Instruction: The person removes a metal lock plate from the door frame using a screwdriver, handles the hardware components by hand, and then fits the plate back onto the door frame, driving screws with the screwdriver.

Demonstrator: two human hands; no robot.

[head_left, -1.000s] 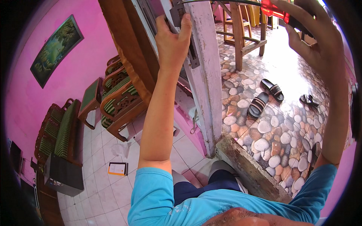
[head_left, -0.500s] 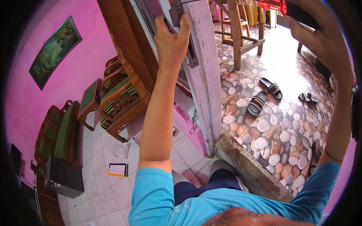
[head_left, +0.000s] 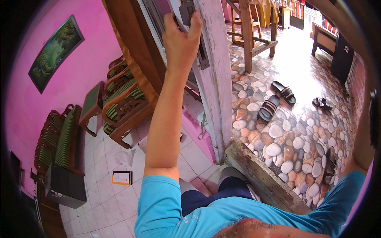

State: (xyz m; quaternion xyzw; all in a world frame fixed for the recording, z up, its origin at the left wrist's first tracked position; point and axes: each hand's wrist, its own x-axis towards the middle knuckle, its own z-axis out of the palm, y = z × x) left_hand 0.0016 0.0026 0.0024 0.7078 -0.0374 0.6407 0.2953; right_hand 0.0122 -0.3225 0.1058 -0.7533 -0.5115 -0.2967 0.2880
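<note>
- The grey metal lock (head_left: 187,14) is seated along the edge of the weathered whitish post (head_left: 216,75), near the upper rim of the view.
- The lock is gripped by the left hand (head_left: 181,43), with the thumb placed on its right side and the fingers on its left.
- The right hand (head_left: 344,20) is shown only in part at the upper right; its fingers are cut off, so whether anything is grasped cannot be told.
- The left forearm is closely bordered by the post and the brown curtain (head_left: 133,43).
- Between the post and the right forearm, a wide gap is left over the pebble-patterned floor (head_left: 293,158), where striped slides (head_left: 268,108) are seen.
- The white tiles (head_left: 109,206) are parted from that floor by a rough-edged sill (head_left: 264,176).
</note>
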